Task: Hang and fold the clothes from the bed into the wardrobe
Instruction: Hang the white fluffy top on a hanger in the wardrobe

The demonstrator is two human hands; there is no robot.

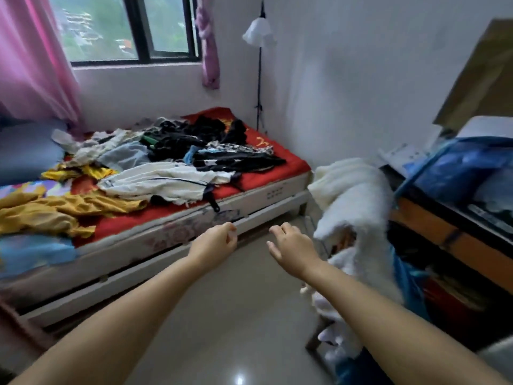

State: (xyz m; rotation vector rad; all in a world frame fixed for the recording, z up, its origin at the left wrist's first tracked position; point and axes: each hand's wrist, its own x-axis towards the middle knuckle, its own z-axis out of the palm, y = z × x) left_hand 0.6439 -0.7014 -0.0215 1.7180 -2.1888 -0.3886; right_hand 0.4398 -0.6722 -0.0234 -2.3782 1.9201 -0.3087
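Both arms reach out, left hand [215, 243] and right hand [290, 247] loose and empty; clothes [166, 162] on the bed [249, 195] look soft, light; grab a bunched-up fold

There was one red-sheeted bed [280, 159], one heap of mixed clothes [172, 162], two pink curtains [33, 56], one dark-framed window [133, 29] and two bare hands [216, 243]

My bed [277, 187] wears a red sheet [280, 159], and directly on it lies a heap of clothes: black garments [194, 140], a white one [166, 182], mustard-yellow ones [55, 209].
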